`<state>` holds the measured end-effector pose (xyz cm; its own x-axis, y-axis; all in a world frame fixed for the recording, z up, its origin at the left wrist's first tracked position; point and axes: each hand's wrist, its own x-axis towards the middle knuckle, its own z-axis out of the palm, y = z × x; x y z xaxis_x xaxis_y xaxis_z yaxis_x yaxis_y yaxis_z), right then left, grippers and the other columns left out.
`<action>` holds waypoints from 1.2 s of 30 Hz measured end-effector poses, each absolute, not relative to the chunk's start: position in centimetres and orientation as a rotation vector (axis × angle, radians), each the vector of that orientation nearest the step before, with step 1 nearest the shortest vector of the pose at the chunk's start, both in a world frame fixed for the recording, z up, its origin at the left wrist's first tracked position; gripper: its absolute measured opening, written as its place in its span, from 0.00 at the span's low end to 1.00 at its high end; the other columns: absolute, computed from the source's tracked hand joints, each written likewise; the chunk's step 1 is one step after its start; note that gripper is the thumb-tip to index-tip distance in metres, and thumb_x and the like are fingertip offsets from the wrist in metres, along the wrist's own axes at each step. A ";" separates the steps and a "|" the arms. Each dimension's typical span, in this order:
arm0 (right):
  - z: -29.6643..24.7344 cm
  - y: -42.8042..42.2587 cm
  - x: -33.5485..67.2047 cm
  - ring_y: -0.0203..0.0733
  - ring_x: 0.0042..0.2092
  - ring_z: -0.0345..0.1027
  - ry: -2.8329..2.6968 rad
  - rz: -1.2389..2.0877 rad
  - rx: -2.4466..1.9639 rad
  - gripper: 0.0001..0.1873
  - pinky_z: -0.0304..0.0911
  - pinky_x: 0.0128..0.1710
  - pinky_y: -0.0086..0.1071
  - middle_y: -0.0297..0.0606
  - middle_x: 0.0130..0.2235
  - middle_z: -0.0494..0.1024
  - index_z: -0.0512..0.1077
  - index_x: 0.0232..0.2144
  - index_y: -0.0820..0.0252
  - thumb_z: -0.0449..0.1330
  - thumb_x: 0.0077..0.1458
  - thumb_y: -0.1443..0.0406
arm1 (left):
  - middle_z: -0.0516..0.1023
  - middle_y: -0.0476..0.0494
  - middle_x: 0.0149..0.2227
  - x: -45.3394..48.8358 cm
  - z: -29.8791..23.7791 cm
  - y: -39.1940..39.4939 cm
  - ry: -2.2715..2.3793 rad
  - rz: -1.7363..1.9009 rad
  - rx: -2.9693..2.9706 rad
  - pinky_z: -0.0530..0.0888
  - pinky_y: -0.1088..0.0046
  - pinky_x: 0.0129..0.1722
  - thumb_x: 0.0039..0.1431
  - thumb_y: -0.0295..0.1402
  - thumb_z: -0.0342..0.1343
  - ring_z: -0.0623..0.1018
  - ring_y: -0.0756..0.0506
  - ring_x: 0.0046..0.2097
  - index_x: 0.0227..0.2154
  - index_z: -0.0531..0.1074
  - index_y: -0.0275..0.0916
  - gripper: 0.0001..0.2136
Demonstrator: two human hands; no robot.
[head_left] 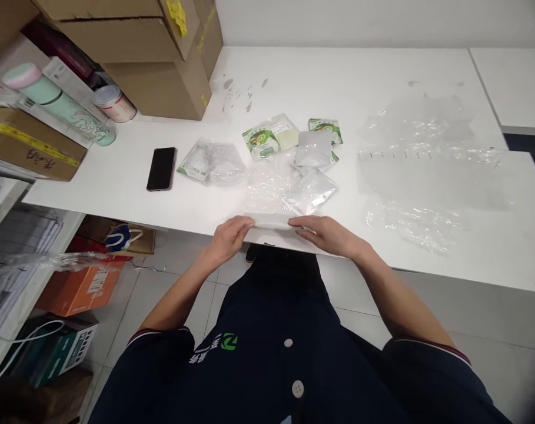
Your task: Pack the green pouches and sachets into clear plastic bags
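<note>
At the table's front edge, my left hand (227, 238) and my right hand (328, 234) pinch the two ends of a flat, whitish, see-through strip (271, 221). It looks like folded plastic film, but its exact kind is unclear. Just beyond it lies a crinkled clear plastic bag (269, 188). A silvery sachet (312, 189) touches that bag on the right, and another pale sachet (313, 149) rests above it. Green printed packets (261, 140) lie behind. Left of these is a clear pouch (225, 165) next to a packet with a green corner (195, 162).
A black phone (162, 169) lies on the white table (338, 76). Large clear plastic sheets (430, 176) spread over the right side. Cardboard boxes (156, 88), a mint-green bottle (57, 103) and a small can (115, 105) stand at the left. Shelves with boxes are below left.
</note>
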<state>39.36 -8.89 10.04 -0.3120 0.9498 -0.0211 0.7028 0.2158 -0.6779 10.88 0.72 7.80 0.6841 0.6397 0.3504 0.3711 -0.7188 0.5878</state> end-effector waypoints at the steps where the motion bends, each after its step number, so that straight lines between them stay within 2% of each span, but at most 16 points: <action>1: 10.5 -8.1 39.7 0.47 0.50 0.73 -2.027 0.895 -1.549 0.18 0.68 0.49 0.41 0.38 0.50 0.78 0.73 0.51 0.53 0.51 0.64 0.57 | 0.80 0.45 0.41 11.4 8.2 1.1 0.878 0.749 2.366 0.74 0.72 0.44 0.68 0.38 0.45 0.78 0.48 0.44 0.40 0.73 0.40 0.12; 3: 11.0 -6.0 40.3 0.46 0.41 0.75 -1.882 0.984 -1.585 0.16 0.69 0.41 0.38 0.38 0.41 0.81 0.76 0.42 0.55 0.54 0.61 0.54 | 0.79 0.46 0.36 12.7 8.5 2.5 1.086 0.767 2.261 0.72 0.75 0.39 0.68 0.41 0.46 0.77 0.50 0.38 0.37 0.73 0.40 0.14; 6: 10.7 -2.1 40.9 0.41 0.32 0.72 -1.702 1.107 -1.639 0.14 0.65 0.32 0.34 0.37 0.30 0.78 0.74 0.33 0.59 0.59 0.57 0.53 | 0.75 0.49 0.29 14.8 7.8 5.3 1.312 0.798 2.143 0.69 0.76 0.35 0.67 0.42 0.46 0.74 0.51 0.32 0.37 0.73 0.40 0.14; 8: 10.0 0.2 40.9 0.38 0.28 0.70 -1.645 1.135 -1.728 0.12 0.64 0.30 0.32 0.34 0.25 0.75 0.72 0.30 0.60 0.60 0.56 0.57 | 0.74 0.49 0.28 15.9 7.0 6.6 1.388 0.748 2.164 0.69 0.75 0.35 0.66 0.40 0.47 0.73 0.49 0.31 0.43 0.72 0.40 0.12; 10: 9.1 1.9 40.8 0.37 0.27 0.68 -1.669 1.072 -1.841 0.09 0.62 0.31 0.31 0.32 0.23 0.74 0.71 0.30 0.60 0.61 0.54 0.60 | 0.75 0.43 0.33 16.4 6.3 7.0 1.482 0.706 2.260 0.70 0.71 0.37 0.65 0.37 0.48 0.75 0.45 0.35 0.50 0.69 0.38 0.15; 12: 8.3 2.7 40.5 0.38 0.28 0.68 -1.740 0.970 -1.918 0.08 0.62 0.32 0.31 0.34 0.25 0.75 0.72 0.31 0.60 0.61 0.53 0.60 | 0.75 0.34 0.42 16.1 5.9 6.4 1.559 0.719 2.390 0.70 0.65 0.42 0.65 0.36 0.48 0.76 0.40 0.43 0.54 0.67 0.36 0.17; 14: 7.9 2.9 39.9 0.41 0.33 0.69 -1.816 0.883 -1.967 0.11 0.61 0.33 0.32 0.38 0.30 0.77 0.72 0.36 0.60 0.62 0.54 0.59 | 0.71 0.28 0.50 15.4 5.7 5.2 1.457 0.721 2.546 0.70 0.59 0.48 0.66 0.37 0.47 0.73 0.37 0.50 0.53 0.68 0.35 0.17; 16: 7.9 2.4 39.2 0.45 0.38 0.70 -1.890 0.730 -2.035 0.15 0.62 0.36 0.35 0.43 0.38 0.78 0.72 0.42 0.60 0.62 0.55 0.58 | 0.68 0.29 0.55 14.4 5.7 4.0 1.129 0.585 2.701 0.68 0.55 0.54 0.65 0.40 0.49 0.69 0.35 0.57 0.54 0.67 0.37 0.18; 19: 8.3 0.8 38.1 0.55 0.50 0.65 -1.994 0.274 -2.054 0.20 0.61 0.45 0.43 0.52 0.48 0.74 0.70 0.49 0.62 0.61 0.57 0.58 | 0.64 0.30 0.60 13.4 5.8 3.1 0.774 0.349 2.784 0.65 0.52 0.59 0.63 0.43 0.52 0.63 0.34 0.63 0.58 0.63 0.37 0.24; 21: 8.4 -0.8 37.7 0.58 0.56 0.61 -2.101 0.110 -1.892 0.21 0.59 0.51 0.48 0.54 0.53 0.71 0.70 0.50 0.62 0.59 0.58 0.57 | 0.63 0.28 0.61 13.3 5.7 3.2 0.751 0.296 2.795 0.64 0.51 0.60 0.63 0.38 0.51 0.62 0.34 0.64 0.60 0.61 0.35 0.24; 24: 7.8 -3.4 38.0 0.55 0.59 0.60 -2.306 0.246 -1.602 0.27 0.59 0.56 0.49 0.50 0.57 0.69 0.67 0.55 0.59 0.59 0.58 0.53 | 0.63 0.27 0.61 13.8 5.4 3.7 0.742 0.248 2.835 0.64 0.50 0.61 0.62 0.26 0.46 0.62 0.34 0.65 0.60 0.59 0.33 0.23; 27: 6.9 -5.8 38.8 0.55 0.62 0.58 -2.335 0.321 -1.595 0.26 0.57 0.59 0.53 0.47 0.61 0.67 0.63 0.59 0.58 0.56 0.59 0.61 | 0.65 0.27 0.61 14.0 5.8 3.8 0.702 0.195 2.876 0.65 0.51 0.59 0.59 0.19 0.41 0.64 0.34 0.63 0.60 0.61 0.32 0.25; 30: 7.1 -8.1 39.6 0.53 0.61 0.62 -2.217 0.440 -1.602 0.22 0.58 0.59 0.53 0.44 0.58 0.71 0.67 0.57 0.54 0.52 0.61 0.66 | 0.70 0.31 0.57 13.3 7.6 2.9 0.629 0.173 2.824 0.68 0.53 0.56 0.58 0.19 0.41 0.70 0.37 0.59 0.59 0.62 0.35 0.25; 33: 8.3 -10.2 40.1 0.51 0.56 0.68 -2.007 0.726 -1.538 0.18 0.66 0.54 0.49 0.39 0.53 0.76 0.71 0.53 0.49 0.54 0.61 0.59 | 0.74 0.39 0.53 12.0 9.8 1.8 0.624 0.177 2.619 0.71 0.60 0.51 0.59 0.24 0.45 0.76 0.42 0.49 0.61 0.60 0.43 0.26; 36: 9.0 -10.6 40.1 0.50 0.50 0.73 -1.682 0.875 -1.609 0.18 0.71 0.46 0.44 0.38 0.49 0.78 0.71 0.51 0.48 0.57 0.59 0.54 | 0.76 0.44 0.49 11.3 10.6 2.1 0.792 0.217 2.299 0.73 0.70 0.38 0.61 0.33 0.50 0.77 0.48 0.36 0.58 0.62 0.48 0.22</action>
